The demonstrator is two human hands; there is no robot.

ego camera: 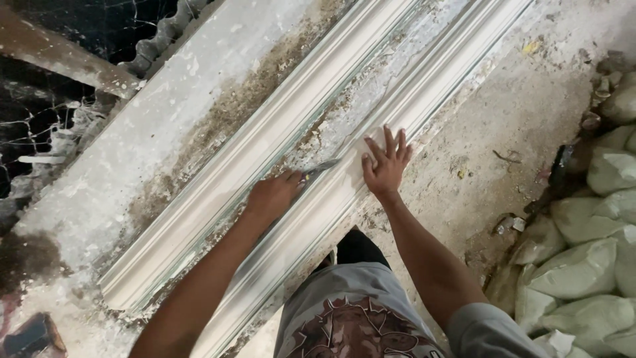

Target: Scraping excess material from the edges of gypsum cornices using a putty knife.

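Nearest the camera, the person's grey shorts and patterned shirt hem fill the lower edge, with both bare forearms reaching up and away. The left hand has its grip clenched around the handle of a narrow metal blade, whose tip lies in the channel between two long white plaster mouldings. The right hand is released, fingers spread and palm pressed flat on the near moulding, just beside the blade's tip. The far moulding runs parallel to it, both lying diagonally on a long counter crusted with white plaster and brown residue. To the right, the dusty floor carries scattered debris, and a heap of pale filled sacks lies along its edge. Farthest away, at upper left, a corrugated sheet edge borders a dark area crossed by white splatter.
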